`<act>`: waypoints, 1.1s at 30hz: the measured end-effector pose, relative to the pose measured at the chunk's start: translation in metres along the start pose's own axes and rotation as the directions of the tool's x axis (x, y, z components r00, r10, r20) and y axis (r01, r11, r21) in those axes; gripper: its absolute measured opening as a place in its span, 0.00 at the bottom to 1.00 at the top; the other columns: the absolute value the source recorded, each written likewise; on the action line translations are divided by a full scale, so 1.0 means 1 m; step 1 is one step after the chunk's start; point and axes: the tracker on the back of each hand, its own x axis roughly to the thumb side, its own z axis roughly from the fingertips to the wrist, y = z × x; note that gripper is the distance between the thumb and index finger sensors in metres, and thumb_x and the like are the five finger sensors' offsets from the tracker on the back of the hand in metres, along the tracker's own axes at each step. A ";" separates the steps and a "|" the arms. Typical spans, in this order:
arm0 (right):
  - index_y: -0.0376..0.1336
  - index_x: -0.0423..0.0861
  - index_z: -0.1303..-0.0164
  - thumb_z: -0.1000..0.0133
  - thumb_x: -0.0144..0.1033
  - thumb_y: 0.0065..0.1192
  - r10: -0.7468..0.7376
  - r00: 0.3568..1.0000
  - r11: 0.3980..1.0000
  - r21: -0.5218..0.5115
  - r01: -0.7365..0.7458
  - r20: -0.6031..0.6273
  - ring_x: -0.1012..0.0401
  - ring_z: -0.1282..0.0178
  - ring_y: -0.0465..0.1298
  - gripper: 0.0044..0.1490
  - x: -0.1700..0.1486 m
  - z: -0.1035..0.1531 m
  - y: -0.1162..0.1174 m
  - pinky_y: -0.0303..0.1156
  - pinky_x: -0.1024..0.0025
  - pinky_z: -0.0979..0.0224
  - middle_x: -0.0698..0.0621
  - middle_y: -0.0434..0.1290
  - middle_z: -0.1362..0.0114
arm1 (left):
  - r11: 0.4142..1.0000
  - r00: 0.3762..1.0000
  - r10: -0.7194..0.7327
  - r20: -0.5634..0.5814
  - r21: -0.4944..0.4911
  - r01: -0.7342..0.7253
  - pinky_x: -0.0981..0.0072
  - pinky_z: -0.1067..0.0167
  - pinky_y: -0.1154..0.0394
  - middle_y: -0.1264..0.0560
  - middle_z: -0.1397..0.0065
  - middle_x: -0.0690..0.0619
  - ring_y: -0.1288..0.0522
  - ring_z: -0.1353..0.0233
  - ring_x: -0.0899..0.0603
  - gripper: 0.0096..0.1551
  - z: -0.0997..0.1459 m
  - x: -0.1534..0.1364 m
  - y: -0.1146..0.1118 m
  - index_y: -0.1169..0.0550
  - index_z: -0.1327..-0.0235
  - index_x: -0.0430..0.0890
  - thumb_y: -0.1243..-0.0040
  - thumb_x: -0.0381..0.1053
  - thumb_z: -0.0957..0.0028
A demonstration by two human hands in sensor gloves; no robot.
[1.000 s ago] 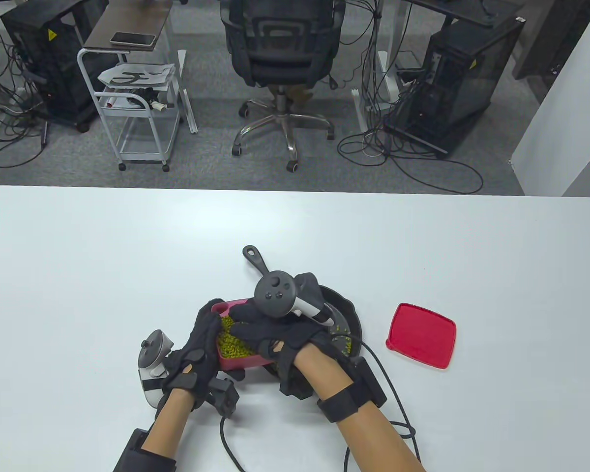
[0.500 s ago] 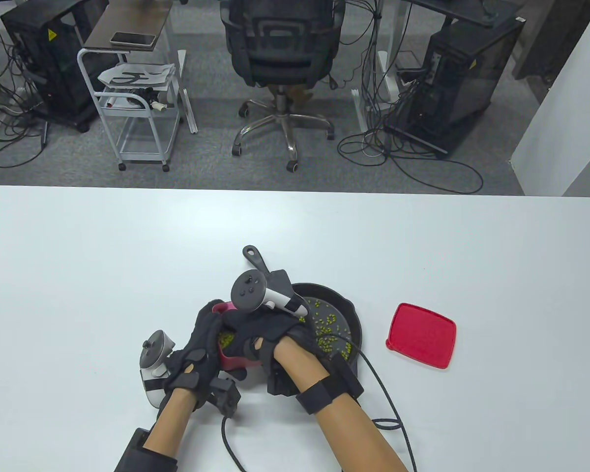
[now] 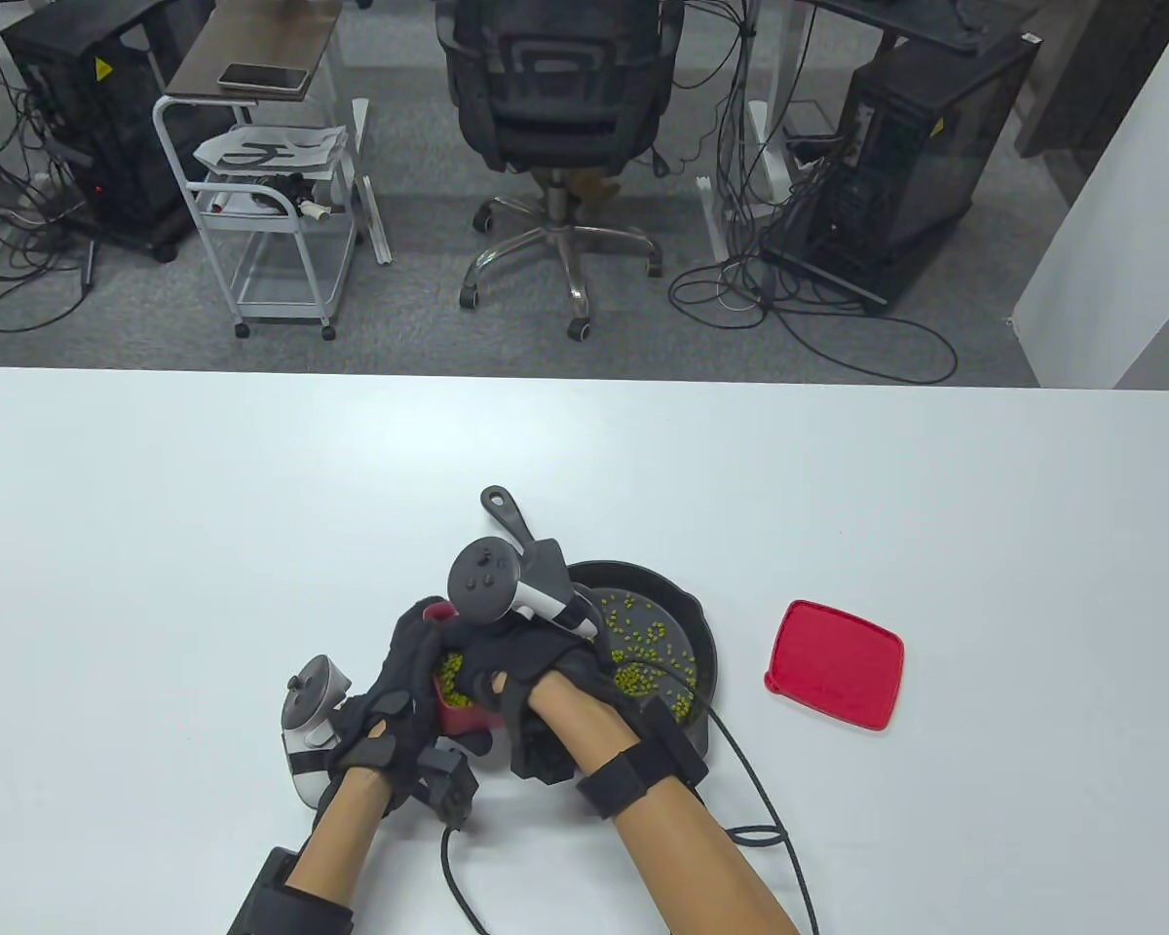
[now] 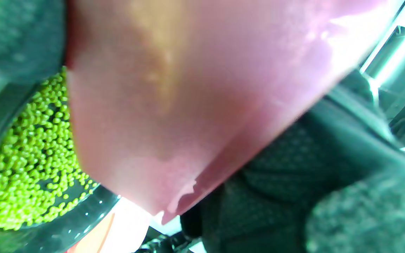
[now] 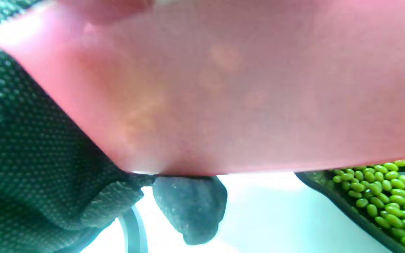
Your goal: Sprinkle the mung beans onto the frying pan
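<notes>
Left hand (image 3: 390, 696) grips left side of red container (image 3: 453, 716), steadying it on white worktop (image 3: 205, 545). Right hand (image 3: 531, 667) has slid left off pan, now dipped into container; grip closing round beans, exact contents hidden. Mung beans (image 3: 643, 657) newly scattered in frying pan (image 3: 687, 604), just right of container. Red lid (image 3: 835, 664) lies apart, far right. Judgement: next handful being gathered.

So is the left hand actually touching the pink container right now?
Touching. In the table view the left hand wraps the pink container on its left side, its fingers lying over the rim with no gap.
</notes>
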 end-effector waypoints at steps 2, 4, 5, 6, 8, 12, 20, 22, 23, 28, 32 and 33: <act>0.72 0.49 0.41 0.47 0.23 0.78 -0.031 1.000 0.999 -0.008 0.031 0.005 0.41 0.47 0.78 0.24 -0.003 0.002 -0.004 0.85 0.69 0.57 0.41 0.74 0.31 | 1.000 1.000 0.009 0.007 0.005 -0.009 0.49 0.68 0.14 0.43 0.21 0.39 0.21 0.44 0.32 0.43 0.000 0.001 0.000 0.48 0.21 0.67 0.53 0.78 0.49; 0.72 0.49 0.42 0.47 0.23 0.78 -0.061 0.998 0.998 -0.021 0.061 0.010 0.41 0.47 0.78 0.23 -0.005 0.004 -0.011 0.85 0.69 0.57 0.41 0.74 0.31 | 1.000 1.000 0.030 0.007 -0.008 -0.030 0.49 0.67 0.14 0.44 0.21 0.40 0.21 0.44 0.32 0.43 0.001 0.003 0.000 0.48 0.21 0.66 0.53 0.78 0.48; 0.72 0.48 0.42 0.47 0.22 0.78 -0.070 0.997 0.997 -0.034 0.070 0.011 0.41 0.47 0.79 0.23 -0.006 0.005 -0.014 0.85 0.69 0.57 0.41 0.74 0.31 | 0.999 0.999 0.035 0.006 -0.003 -0.035 0.49 0.67 0.14 0.44 0.21 0.39 0.21 0.44 0.32 0.43 0.001 0.004 0.001 0.48 0.21 0.66 0.53 0.78 0.48; 0.72 0.49 0.42 0.47 0.23 0.77 -0.082 0.997 0.995 -0.047 0.083 0.010 0.41 0.47 0.79 0.23 -0.008 0.007 -0.018 0.85 0.69 0.57 0.41 0.74 0.31 | 1.000 1.000 0.031 0.005 0.005 -0.031 0.49 0.68 0.14 0.43 0.21 0.39 0.21 0.44 0.32 0.43 0.001 0.004 0.002 0.48 0.21 0.66 0.53 0.78 0.49; 0.72 0.49 0.42 0.47 0.23 0.77 -0.111 0.994 0.991 -0.070 0.112 0.016 0.41 0.47 0.78 0.23 -0.011 0.010 -0.025 0.85 0.69 0.57 0.41 0.74 0.31 | 1.000 1.000 0.028 0.003 0.004 -0.028 0.49 0.67 0.14 0.43 0.21 0.39 0.21 0.44 0.32 0.43 0.001 0.004 0.005 0.48 0.21 0.66 0.53 0.78 0.48; 0.72 0.49 0.41 0.47 0.23 0.77 -0.171 0.985 0.979 -0.106 0.173 0.025 0.41 0.47 0.78 0.23 -0.019 0.018 -0.040 0.85 0.70 0.57 0.41 0.74 0.31 | 0.999 0.999 0.031 -0.008 0.011 -0.031 0.49 0.67 0.14 0.43 0.21 0.39 0.21 0.44 0.32 0.43 0.000 0.005 0.009 0.48 0.21 0.66 0.53 0.78 0.48; 0.72 0.49 0.41 0.47 0.23 0.77 -0.250 0.968 0.954 -0.178 0.241 -0.032 0.41 0.47 0.78 0.23 -0.061 0.034 -0.064 0.85 0.69 0.57 0.41 0.74 0.31 | 0.999 0.999 0.037 -0.016 0.016 -0.037 0.49 0.67 0.14 0.44 0.21 0.39 0.21 0.44 0.32 0.44 -0.001 0.007 0.017 0.48 0.21 0.65 0.53 0.78 0.48; 0.72 0.49 0.41 0.46 0.23 0.77 -0.239 0.967 0.959 -0.177 0.220 -0.090 0.41 0.46 0.78 0.23 -0.077 0.034 -0.061 0.85 0.69 0.56 0.41 0.74 0.31 | 0.999 0.999 0.037 -0.007 0.026 -0.036 0.49 0.67 0.14 0.44 0.21 0.39 0.21 0.44 0.32 0.44 -0.001 0.009 0.019 0.48 0.21 0.65 0.53 0.78 0.48; 0.72 0.49 0.41 0.46 0.23 0.76 -0.229 0.966 0.963 -0.171 0.208 -0.116 0.41 0.46 0.78 0.23 -0.083 0.034 -0.059 0.85 0.69 0.56 0.41 0.73 0.31 | 0.999 0.999 0.036 -0.006 0.023 -0.036 0.49 0.67 0.14 0.44 0.21 0.39 0.21 0.44 0.32 0.44 -0.001 0.009 0.019 0.48 0.21 0.65 0.53 0.78 0.48; 0.71 0.49 0.41 0.46 0.23 0.76 -0.211 0.957 0.973 -0.136 0.186 -0.200 0.41 0.45 0.78 0.23 -0.110 0.024 -0.036 0.85 0.69 0.55 0.41 0.73 0.30 | 0.998 0.999 0.050 0.005 0.028 -0.050 0.49 0.66 0.14 0.44 0.21 0.39 0.21 0.44 0.32 0.44 -0.001 0.011 0.022 0.49 0.21 0.64 0.53 0.78 0.48; 0.71 0.49 0.41 0.45 0.22 0.75 -0.198 0.958 0.977 -0.116 0.177 -0.207 0.41 0.44 0.77 0.23 -0.112 0.012 -0.023 0.85 0.68 0.54 0.41 0.73 0.30 | 0.999 0.999 0.043 0.003 0.031 -0.044 0.49 0.66 0.14 0.44 0.21 0.39 0.21 0.44 0.32 0.44 0.000 0.011 0.021 0.49 0.22 0.64 0.53 0.78 0.48; 0.71 0.49 0.40 0.45 0.22 0.74 -0.193 0.959 0.978 -0.122 0.170 -0.207 0.41 0.44 0.77 0.23 -0.111 0.008 -0.021 0.85 0.68 0.54 0.41 0.72 0.29 | 0.999 0.999 0.043 0.003 0.031 -0.044 0.49 0.66 0.14 0.44 0.21 0.39 0.22 0.44 0.32 0.44 0.000 0.012 0.021 0.49 0.22 0.64 0.53 0.78 0.48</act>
